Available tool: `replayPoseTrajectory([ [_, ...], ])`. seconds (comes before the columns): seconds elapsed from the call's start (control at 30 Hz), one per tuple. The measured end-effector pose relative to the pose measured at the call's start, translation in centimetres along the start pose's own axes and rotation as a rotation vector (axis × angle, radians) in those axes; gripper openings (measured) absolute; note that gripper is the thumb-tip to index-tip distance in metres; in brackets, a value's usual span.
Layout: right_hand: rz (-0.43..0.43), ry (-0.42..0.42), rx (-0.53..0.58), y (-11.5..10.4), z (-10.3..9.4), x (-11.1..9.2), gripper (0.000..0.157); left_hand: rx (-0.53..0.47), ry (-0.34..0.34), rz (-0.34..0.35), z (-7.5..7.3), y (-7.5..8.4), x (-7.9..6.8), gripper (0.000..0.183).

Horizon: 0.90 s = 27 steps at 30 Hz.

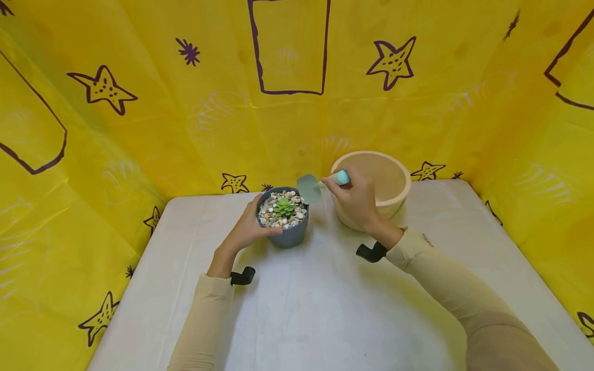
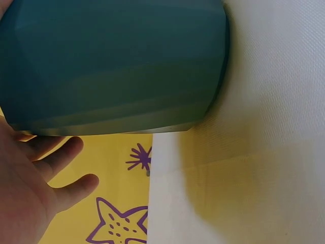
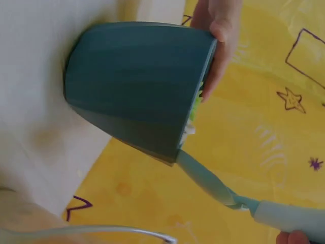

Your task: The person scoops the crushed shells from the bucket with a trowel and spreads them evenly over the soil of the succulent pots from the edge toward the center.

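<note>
A dark blue-grey plant pot [image 1: 292, 238] stands upright on the table, filled with white and tan pebbles [image 1: 269, 215] around a small green succulent [image 1: 284, 207]. My left hand [image 1: 248, 222] grips this pot from its left side, thumb across the front near the rim. In the left wrist view, some fingers [image 2: 66, 157] spread out beside the pot wall [image 2: 111, 66]. My right hand [image 1: 359, 201] holds a small light-green trowel [image 1: 308, 189] by its pale handle. The trowel blade [image 3: 205, 179] meets the pot's right rim in the right wrist view.
A larger cream pot [image 1: 402, 178] stands behind and beside my right hand; its wide mouth faces up. A white cloth covers the table [image 1: 297, 314]. Yellow sheeting [image 1: 162, 129] with purple starfish drawings rises at the back and both sides.
</note>
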State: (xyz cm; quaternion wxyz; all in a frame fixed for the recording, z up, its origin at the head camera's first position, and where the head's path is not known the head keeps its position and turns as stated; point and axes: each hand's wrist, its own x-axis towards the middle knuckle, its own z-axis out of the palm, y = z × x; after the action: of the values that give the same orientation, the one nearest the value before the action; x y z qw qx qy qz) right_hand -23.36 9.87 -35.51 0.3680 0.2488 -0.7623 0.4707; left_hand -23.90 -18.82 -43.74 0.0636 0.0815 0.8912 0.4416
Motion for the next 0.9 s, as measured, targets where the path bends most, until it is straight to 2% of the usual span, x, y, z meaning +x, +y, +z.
replayPoseTrajectory([
  [0.1,-0.111,-0.043,-0.06,-0.6,-0.2,-0.1,0.024,-0.003,0.002,0.0,0.0,0.0,0.0,0.122],
  [0.17,-0.145,-0.057,-0.074,-0.9,-0.2,0.0,0.024,-0.002,0.005,-0.001,0.0,0.0,0.0,0.123],
  [0.27,-0.146,-0.051,-0.067,-1.0,-0.3,0.1,0.024,-0.001,0.005,-0.005,0.0,0.0,0.1,0.123],
  [0.43,-0.098,-0.064,-0.01,-0.7,0.0,-0.1,0.024,0.001,0.002,-0.005,0.1,-0.2,0.0,0.123],
  [0.53,-0.054,-0.069,0.008,-0.4,0.0,-0.2,0.022,0.002,0.002,-0.007,0.2,-0.2,0.0,0.123],
  [0.7,0.056,0.006,0.062,0.2,-0.4,0.1,0.02,-0.007,0.007,-0.014,0.3,-0.2,-0.1,0.123],
  [0.9,0.331,0.065,0.269,1.3,-1.4,1.1,0.02,-0.067,0.029,-0.008,0.6,-0.4,-0.2,0.123],
])
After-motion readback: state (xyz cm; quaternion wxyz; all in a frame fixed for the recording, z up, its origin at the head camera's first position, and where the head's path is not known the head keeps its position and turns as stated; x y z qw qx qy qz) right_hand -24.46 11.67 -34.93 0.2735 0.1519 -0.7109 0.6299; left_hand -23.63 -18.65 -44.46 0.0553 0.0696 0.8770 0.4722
